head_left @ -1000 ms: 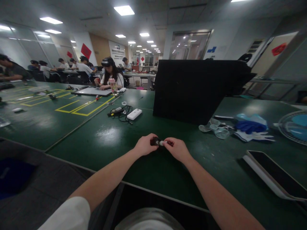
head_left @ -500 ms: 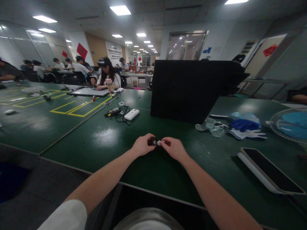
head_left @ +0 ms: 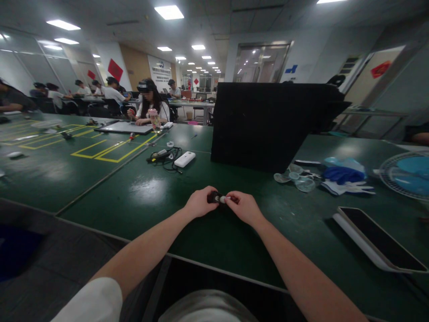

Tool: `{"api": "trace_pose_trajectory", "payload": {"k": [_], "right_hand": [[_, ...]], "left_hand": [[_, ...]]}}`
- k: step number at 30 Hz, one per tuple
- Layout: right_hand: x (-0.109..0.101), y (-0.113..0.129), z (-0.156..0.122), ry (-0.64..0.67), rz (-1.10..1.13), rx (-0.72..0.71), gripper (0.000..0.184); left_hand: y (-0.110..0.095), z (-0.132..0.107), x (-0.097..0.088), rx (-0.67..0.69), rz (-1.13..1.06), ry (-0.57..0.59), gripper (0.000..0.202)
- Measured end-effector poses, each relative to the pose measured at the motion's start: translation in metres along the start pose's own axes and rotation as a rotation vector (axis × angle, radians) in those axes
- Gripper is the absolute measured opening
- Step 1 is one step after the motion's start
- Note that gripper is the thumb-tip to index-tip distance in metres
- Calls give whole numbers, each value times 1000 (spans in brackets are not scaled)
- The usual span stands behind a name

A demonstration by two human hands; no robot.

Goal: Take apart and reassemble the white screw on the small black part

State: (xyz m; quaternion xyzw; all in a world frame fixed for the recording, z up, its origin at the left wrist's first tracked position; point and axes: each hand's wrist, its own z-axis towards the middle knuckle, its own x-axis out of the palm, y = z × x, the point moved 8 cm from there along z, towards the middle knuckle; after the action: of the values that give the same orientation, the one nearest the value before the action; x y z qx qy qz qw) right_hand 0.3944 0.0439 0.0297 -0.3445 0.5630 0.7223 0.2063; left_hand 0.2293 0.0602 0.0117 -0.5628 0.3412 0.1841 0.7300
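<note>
Both hands meet over the green table (head_left: 161, 223), in front of me. My left hand (head_left: 200, 202) is closed round a small dark piece (head_left: 213, 197), whose kind I cannot make out. Between thumb and fingers, my right hand (head_left: 243, 207) pinches a small whitish piece (head_left: 222, 199). That whitish piece meets the right side of the dark one; whether the two are joined is too small to tell. Fingers cover much of both pieces.
Beyond my hands stands a large black box-like panel (head_left: 258, 127). A white power bank-like block (head_left: 184, 159) and cables (head_left: 167, 156) lie left. To the right are clear plastic cups (head_left: 303, 182), gloves (head_left: 345, 179), a fan (head_left: 409, 174) and a phone (head_left: 382, 237). A person (head_left: 150, 105) sits across.
My hands hold the same two pieces in nearly the same place. The whole view has shifted very slightly. The person across has raised a hand with something red in it.
</note>
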Motion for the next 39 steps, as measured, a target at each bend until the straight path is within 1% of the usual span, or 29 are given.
{"api": "trace_pose_trajectory", "payload": {"k": [3,11,19,29,34,39], "right_hand": [[0,0,0,5,1,-1,24],[-2,2,2,-34,-59,-46,25],[0,0,1,-11,-37,-26,26],[-1,2,0,2,-26,-34,25],[0,1,1,0,-23,-15,26],[-2,1,2,-19,-25,-21,27]], "left_hand": [[1,0,0,-8,7,-2,46],[4,2,3,42,35,-20,45],[2,1,1,25,30,-7,45],[1,1,0,39,29,-8,45],[-3,0,-1,63,26,-8,44],[0,1,0,24,43,-8,46]]}}
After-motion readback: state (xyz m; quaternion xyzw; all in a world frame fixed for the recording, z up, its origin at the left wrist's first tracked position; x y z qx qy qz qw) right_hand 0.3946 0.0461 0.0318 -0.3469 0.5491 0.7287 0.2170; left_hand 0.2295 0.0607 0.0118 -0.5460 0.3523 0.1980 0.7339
